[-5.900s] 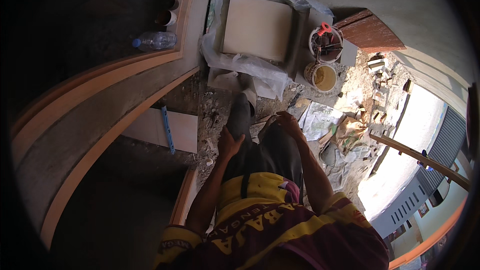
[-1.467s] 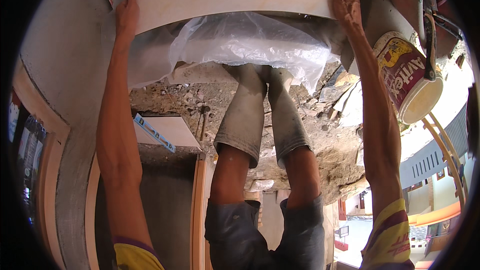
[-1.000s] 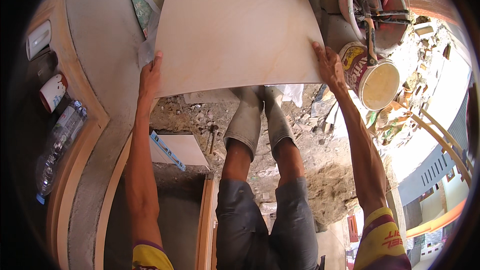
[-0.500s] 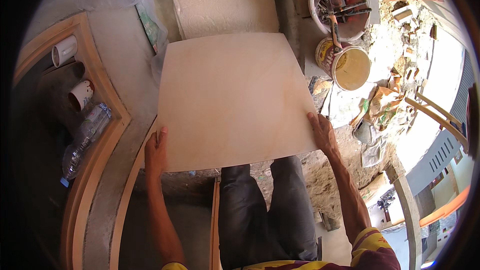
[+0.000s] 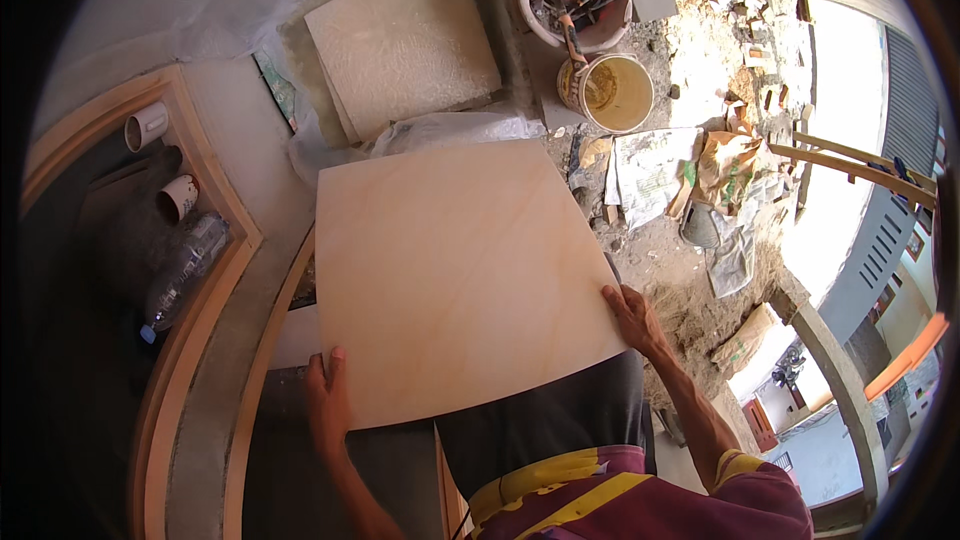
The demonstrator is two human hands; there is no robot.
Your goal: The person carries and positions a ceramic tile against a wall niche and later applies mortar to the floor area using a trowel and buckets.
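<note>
A large square beige tile with faint veining (image 5: 460, 260) is held flat in front of my body, over my lap. My left hand (image 5: 331, 390) grips its near-left edge, thumb on top. My right hand (image 5: 634, 320) grips the right edge near the lower corner. Beyond it, lighter textured tiles (image 5: 398, 45) lie in a shallow stack, with crumpled clear plastic (image 5: 450, 128) around them.
A tool bucket (image 5: 610, 25) and an open pail (image 5: 618, 93) stand at upper right, beside rubble and torn paper (image 5: 650, 175). On the left, two mugs (image 5: 148, 128) and a plastic bottle (image 5: 185, 270) rest inside a wooden frame (image 5: 240, 230). Timber battens (image 5: 850, 165) cross the right side.
The tile has moved off the stack toward my body, held in both hands, and the textured top of the stack is uncovered. My view has tilted up from my legs.
</note>
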